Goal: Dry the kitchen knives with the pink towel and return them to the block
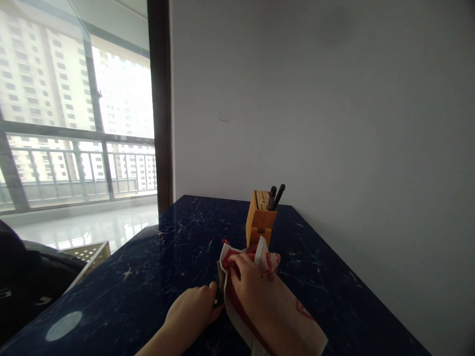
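The left hand [189,311] is curled shut around a black handle [218,298], probably a kitchen knife's, though the view is poor and no blade can be made out. The right hand [250,287] is also closed, gripping a white cloth [276,316] with red print. The cloth is bunched just beside the left hand and seems to wrap whatever extends from the handle. Both hands are over the near part of the dark blue marbled desk [315,291], a little right of its middle, and the cloth hangs toward the near edge.

Beyond them, toward the back edge, a wooden knife block [260,217] stands upright with two dark knife handles [276,196] rising from its top. The top of the cloth overlaps the block's base in this view. A white wall [315,99] runs along the desk's back and right edges and carries a small switch plate [224,115]. Off the left edge are a perforated beige box [87,253] and a dark fabric shape [22,277], with a balcony railing [74,168] beyond.
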`<action>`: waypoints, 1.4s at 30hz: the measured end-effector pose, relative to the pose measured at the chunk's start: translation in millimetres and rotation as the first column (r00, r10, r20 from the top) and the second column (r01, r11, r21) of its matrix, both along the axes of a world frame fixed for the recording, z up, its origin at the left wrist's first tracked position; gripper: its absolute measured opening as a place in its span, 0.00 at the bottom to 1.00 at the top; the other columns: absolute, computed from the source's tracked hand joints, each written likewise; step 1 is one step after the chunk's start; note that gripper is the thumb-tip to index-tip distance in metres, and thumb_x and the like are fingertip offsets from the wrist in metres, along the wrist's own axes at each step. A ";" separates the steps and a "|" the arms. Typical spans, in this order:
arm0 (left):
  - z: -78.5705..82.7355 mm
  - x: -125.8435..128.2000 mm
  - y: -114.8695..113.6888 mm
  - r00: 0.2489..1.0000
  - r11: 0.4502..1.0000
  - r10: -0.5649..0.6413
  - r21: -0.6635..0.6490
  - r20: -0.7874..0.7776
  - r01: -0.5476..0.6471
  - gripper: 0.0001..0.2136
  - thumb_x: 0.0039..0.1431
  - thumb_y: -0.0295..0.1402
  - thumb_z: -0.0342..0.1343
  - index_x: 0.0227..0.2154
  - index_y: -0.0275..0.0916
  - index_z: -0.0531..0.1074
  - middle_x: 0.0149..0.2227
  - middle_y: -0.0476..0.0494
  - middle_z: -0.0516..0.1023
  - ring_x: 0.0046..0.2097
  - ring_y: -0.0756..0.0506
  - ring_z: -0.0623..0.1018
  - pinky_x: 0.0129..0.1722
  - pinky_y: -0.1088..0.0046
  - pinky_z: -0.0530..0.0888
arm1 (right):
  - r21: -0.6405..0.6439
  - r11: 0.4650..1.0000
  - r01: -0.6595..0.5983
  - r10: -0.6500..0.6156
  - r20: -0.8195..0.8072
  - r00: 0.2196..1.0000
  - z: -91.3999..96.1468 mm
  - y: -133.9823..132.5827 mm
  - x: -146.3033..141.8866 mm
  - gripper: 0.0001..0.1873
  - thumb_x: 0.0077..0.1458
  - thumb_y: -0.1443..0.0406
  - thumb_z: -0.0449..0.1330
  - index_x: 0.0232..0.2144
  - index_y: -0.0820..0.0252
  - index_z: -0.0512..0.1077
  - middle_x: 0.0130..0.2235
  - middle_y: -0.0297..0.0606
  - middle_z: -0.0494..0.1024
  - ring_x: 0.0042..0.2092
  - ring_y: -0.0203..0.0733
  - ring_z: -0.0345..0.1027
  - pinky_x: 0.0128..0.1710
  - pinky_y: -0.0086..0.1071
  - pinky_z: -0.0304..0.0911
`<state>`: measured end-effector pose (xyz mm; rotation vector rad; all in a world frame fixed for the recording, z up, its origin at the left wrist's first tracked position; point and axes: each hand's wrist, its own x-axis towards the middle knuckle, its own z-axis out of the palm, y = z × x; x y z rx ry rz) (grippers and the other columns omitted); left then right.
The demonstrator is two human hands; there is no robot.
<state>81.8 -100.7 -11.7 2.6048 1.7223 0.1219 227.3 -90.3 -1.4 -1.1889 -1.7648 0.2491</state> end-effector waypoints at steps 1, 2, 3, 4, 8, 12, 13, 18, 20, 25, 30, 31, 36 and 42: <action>-0.6 -0.2 -0.1 1.000 1.000 -0.001 0.003 0.005 0.001 0.13 0.56 0.41 0.44 0.32 0.38 0.68 0.29 0.40 0.78 0.32 0.35 0.78 0.27 0.61 0.73 | -0.003 1.000 0.017 -0.017 -0.005 1.000 0.0 0.6 1.5 0.12 0.50 0.74 0.49 0.30 0.55 0.69 0.34 0.34 0.72 0.38 0.38 0.65 0.41 0.32 0.59; -1.0 -0.2 -0.1 1.000 1.000 -0.001 0.006 0.008 0.001 0.13 0.56 0.42 0.43 0.32 0.38 0.68 0.29 0.40 0.78 0.32 0.36 0.78 0.27 0.61 0.73 | -0.004 1.000 0.026 -0.026 -0.009 1.000 0.0 0.9 2.6 0.12 0.49 0.74 0.49 0.30 0.55 0.69 0.34 0.34 0.72 0.39 0.38 0.65 0.41 0.32 0.59; -1.4 0.0 0.1 1.000 1.000 0.000 0.007 0.009 0.000 0.14 0.56 0.42 0.43 0.32 0.39 0.68 0.29 0.40 0.78 0.32 0.36 0.78 0.27 0.61 0.73 | -0.003 1.000 0.026 -0.026 -0.007 1.000 -0.1 0.9 3.0 0.12 0.49 0.74 0.49 0.30 0.55 0.69 0.34 0.34 0.72 0.39 0.38 0.65 0.41 0.32 0.59; -1.7 0.3 0.4 1.000 1.000 0.002 0.006 0.008 -0.002 0.13 0.56 0.41 0.44 0.32 0.39 0.68 0.29 0.40 0.78 0.32 0.36 0.78 0.28 0.62 0.73 | -0.001 1.000 0.017 -0.017 0.000 1.000 -0.4 0.6 2.9 0.12 0.49 0.74 0.49 0.30 0.55 0.69 0.34 0.34 0.72 0.38 0.38 0.65 0.41 0.32 0.59; -1.6 1.0 1.6 1.000 1.000 0.005 -0.004 -0.004 -0.005 0.10 0.54 0.38 0.47 0.34 0.38 0.68 0.30 0.40 0.78 0.33 0.36 0.78 0.28 0.62 0.73 | 0.004 0.999 -0.033 0.032 0.046 0.998 -2.6 0.5 1.2 0.12 0.50 0.74 0.49 0.29 0.55 0.68 0.33 0.33 0.72 0.38 0.37 0.65 0.40 0.31 0.59; -0.5 0.7 0.6 1.000 1.000 0.014 -0.009 0.004 -0.014 0.13 0.56 0.41 0.44 0.33 0.38 0.68 0.29 0.39 0.78 0.33 0.36 0.78 0.28 0.64 0.73 | 0.009 0.999 0.050 -0.051 0.050 0.997 -4.7 4.0 1.5 0.12 0.49 0.74 0.49 0.30 0.55 0.68 0.34 0.35 0.71 0.39 0.39 0.64 0.41 0.32 0.59; 0.0 0.7 0.0 1.000 1.000 0.014 -0.012 0.005 -0.014 0.13 0.56 0.41 0.43 0.33 0.38 0.68 0.29 0.39 0.78 0.33 0.37 0.78 0.29 0.64 0.73 | 0.014 0.998 0.066 -0.067 0.056 0.996 -4.8 4.2 0.8 0.12 0.49 0.74 0.50 0.31 0.55 0.68 0.34 0.35 0.71 0.39 0.39 0.64 0.41 0.33 0.59; 1.4 0.8 -2.6 0.999 1.000 0.003 -0.009 -0.041 -0.004 0.10 0.55 0.36 0.46 0.36 0.38 0.68 0.31 0.39 0.78 0.34 0.38 0.78 0.30 0.65 0.72 | 0.026 1.000 -0.006 0.003 0.123 0.992 -0.9 0.3 -3.4 0.12 0.48 0.75 0.49 0.29 0.56 0.68 0.33 0.34 0.71 0.37 0.37 0.64 0.39 0.31 0.59; 0.8 0.6 -2.9 0.999 1.000 0.004 0.000 -0.045 -0.004 0.11 0.56 0.37 0.45 0.36 0.37 0.68 0.31 0.39 0.78 0.33 0.37 0.78 0.29 0.65 0.72 | 0.025 1.000 0.013 -0.016 0.100 0.995 1.3 0.8 -0.4 0.12 0.48 0.75 0.49 0.29 0.56 0.68 0.33 0.33 0.71 0.36 0.37 0.64 0.38 0.31 0.59; -1.1 0.0 -1.9 1.000 1.000 0.008 -0.006 -0.021 -0.008 0.17 0.58 0.43 0.41 0.34 0.37 0.68 0.30 0.38 0.78 0.33 0.37 0.78 0.28 0.64 0.72 | 0.003 0.998 0.058 -0.059 0.030 0.998 1.7 4.2 10.8 0.13 0.48 0.75 0.48 0.30 0.56 0.68 0.34 0.36 0.72 0.38 0.40 0.65 0.40 0.34 0.60; 1.6 0.5 -2.9 0.999 0.999 0.022 -0.031 -0.029 -0.023 0.15 0.57 0.43 0.42 0.35 0.37 0.68 0.31 0.38 0.78 0.34 0.37 0.78 0.29 0.65 0.72 | 0.012 1.000 -0.024 0.023 0.058 0.998 0.3 -3.2 6.7 0.15 0.49 0.76 0.47 0.32 0.54 0.68 0.35 0.35 0.71 0.39 0.40 0.64 0.41 0.35 0.60; 2.1 0.5 -3.3 0.999 0.999 0.021 -0.030 -0.029 -0.022 0.15 0.57 0.43 0.42 0.35 0.37 0.68 0.31 0.38 0.78 0.34 0.37 0.78 0.29 0.65 0.72 | 0.011 1.000 -0.027 0.026 0.059 0.998 0.2 -3.7 6.1 0.15 0.49 0.75 0.47 0.32 0.54 0.68 0.35 0.35 0.71 0.39 0.40 0.64 0.41 0.35 0.60; 1.9 -0.2 -4.8 1.000 1.000 0.007 -0.005 -0.012 -0.007 0.16 0.58 0.43 0.42 0.34 0.38 0.68 0.30 0.38 0.78 0.33 0.37 0.78 0.29 0.64 0.72 | -0.007 0.999 0.050 -0.049 0.058 0.997 -1.2 3.3 9.8 0.13 0.51 0.74 0.48 0.32 0.55 0.68 0.35 0.37 0.71 0.40 0.41 0.64 0.42 0.37 0.59; 3.9 1.8 -4.5 0.999 0.999 0.024 -0.023 -0.026 -0.025 0.15 0.57 0.42 0.42 0.35 0.37 0.68 0.31 0.37 0.78 0.34 0.37 0.78 0.30 0.65 0.72 | -0.001 0.999 0.037 -0.037 0.040 0.998 -1.0 2.7 4.0 0.13 0.51 0.74 0.47 0.33 0.57 0.68 0.36 0.37 0.71 0.39 0.40 0.64 0.41 0.35 0.60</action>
